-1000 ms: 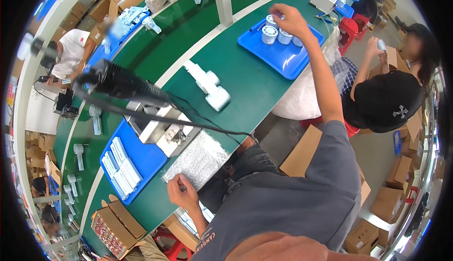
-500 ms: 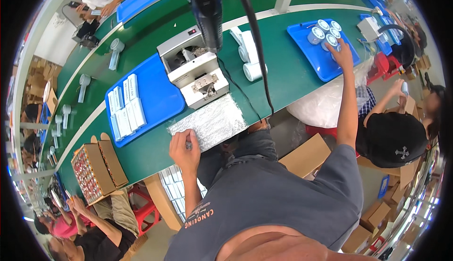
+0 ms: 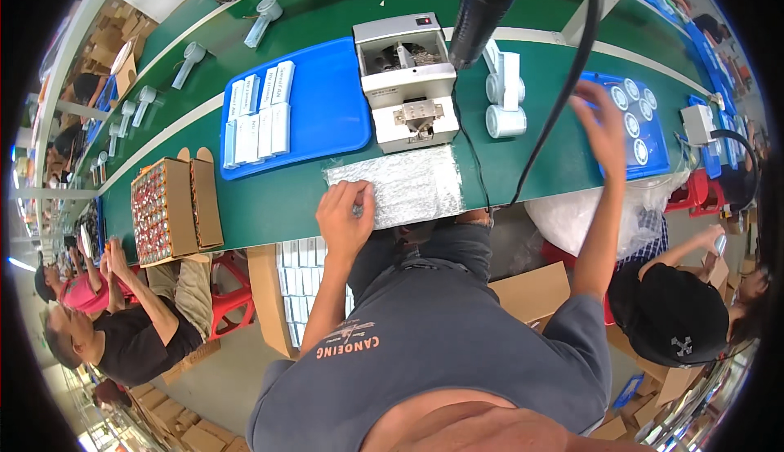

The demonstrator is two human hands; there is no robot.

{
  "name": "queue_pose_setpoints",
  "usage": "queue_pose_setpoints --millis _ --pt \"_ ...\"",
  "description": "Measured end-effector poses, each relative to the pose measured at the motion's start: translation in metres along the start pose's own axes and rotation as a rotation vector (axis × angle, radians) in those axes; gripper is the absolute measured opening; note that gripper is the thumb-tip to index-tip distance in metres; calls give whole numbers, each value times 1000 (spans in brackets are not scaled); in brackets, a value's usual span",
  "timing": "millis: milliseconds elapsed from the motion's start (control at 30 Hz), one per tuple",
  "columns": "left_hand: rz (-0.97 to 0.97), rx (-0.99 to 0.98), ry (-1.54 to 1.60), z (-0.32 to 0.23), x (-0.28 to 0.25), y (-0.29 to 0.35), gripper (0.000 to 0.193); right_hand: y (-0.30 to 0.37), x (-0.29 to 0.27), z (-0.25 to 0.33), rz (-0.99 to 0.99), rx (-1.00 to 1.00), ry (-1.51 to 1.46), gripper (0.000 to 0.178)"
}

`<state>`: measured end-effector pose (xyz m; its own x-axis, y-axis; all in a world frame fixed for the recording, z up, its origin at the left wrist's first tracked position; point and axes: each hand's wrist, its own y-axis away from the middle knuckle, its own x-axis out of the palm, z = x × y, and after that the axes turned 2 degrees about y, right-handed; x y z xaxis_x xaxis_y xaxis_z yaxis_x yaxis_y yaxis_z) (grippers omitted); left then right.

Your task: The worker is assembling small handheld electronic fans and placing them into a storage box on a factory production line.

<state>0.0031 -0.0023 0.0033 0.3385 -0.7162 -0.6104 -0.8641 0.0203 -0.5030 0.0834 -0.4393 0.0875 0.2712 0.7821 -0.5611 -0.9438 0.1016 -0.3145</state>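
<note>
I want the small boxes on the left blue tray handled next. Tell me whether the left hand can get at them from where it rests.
Probably yes. The left hand rests on the clear bag; only bare green bench lies between it and the white boxes.

Bright, even overhead light; soft shadows. Strong fisheye bending toward the black rim. Right hand (image 3: 603,125) motion-blurred at two o'clock.

A grey machine (image 3: 408,84) stands beside boxed packets (image 3: 167,211).
</note>
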Motion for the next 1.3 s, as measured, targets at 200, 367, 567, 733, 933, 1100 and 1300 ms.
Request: queue_pose_setpoints --millis 200,367,567,733,933,1100,1300 --pt "3 -21 -50 2 -9 10 3 -55 75 14 294 -37 97 47" --pt "-49 25 33 -2 -6 8 3 -50 73 -1 300 8 -25 36" --pt "97 87 451 -48 10 -16 13 -29 65 21 339 146 -335 24" --pt "390 -103 618 -103 44 -41 51 -5 47 30 320 321 -549 27" --pt "686 -363 907 -109 59 -40 69 37 76 60 393 378 -688 26" --pt "769 -437 1167 -83 35 -27 59 37 78 77 457 259 -684 23" --pt "560 -518 1341 -43 -42 -11 70 -21 90 25 -5 -64 70 48"
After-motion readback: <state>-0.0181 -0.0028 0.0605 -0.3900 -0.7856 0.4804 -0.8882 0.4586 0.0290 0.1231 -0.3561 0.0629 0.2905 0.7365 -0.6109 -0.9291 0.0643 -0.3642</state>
